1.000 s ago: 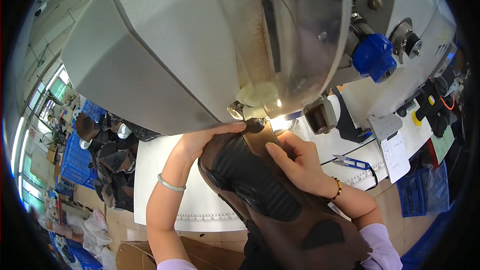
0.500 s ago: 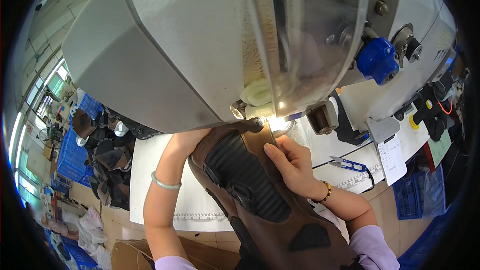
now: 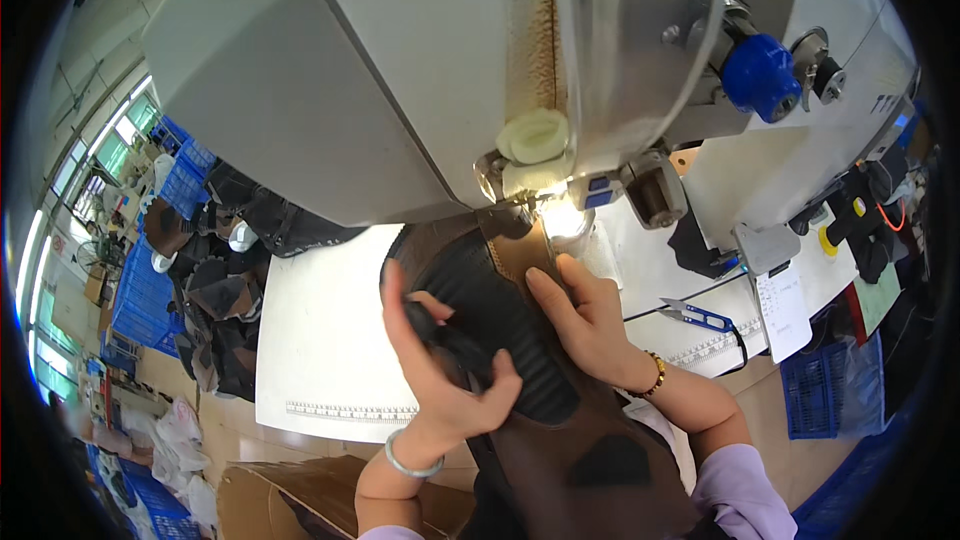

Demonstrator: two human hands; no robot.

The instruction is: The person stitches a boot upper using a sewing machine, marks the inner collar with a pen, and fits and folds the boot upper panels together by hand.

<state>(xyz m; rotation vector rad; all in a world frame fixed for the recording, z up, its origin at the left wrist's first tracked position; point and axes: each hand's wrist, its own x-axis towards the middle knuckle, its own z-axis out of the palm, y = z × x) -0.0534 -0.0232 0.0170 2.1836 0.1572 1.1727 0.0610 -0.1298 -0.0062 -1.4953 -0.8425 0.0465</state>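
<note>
In what looks like the placing step for sewing, the right hand (image 3: pixel 595 330) pinches the shoe upper (image 3: pixel 545 395) under the machine (image 3: pixel 420 70), lower centre, while the left hand (image 3: pixel 450 385) spreads open, contact unclear; next calls for steadying both edges.

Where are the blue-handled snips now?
In the head view, the snips lie right of centre on the table, between the right hand and the white card.

One grey-white sewing machine (image 3: pixel 420 80). Before it: my two bare hands, left hand (image 3: pixel 450 395) and right hand (image 3: pixel 590 320); one brown-and-black leather-like workpiece (image 3: pixel 545 445); one pale smooth bangle (image 3: pixel 408 468); one dark beaded bracelet (image 3: pixel 656 372). On it: one blue lobed knob (image 3: pixel 757 75). Right of it: one pair of blue-handled metal snips (image 3: pixel 706 317). Left of it: at least three blue plastic crates (image 3: pixel 145 305).
</note>
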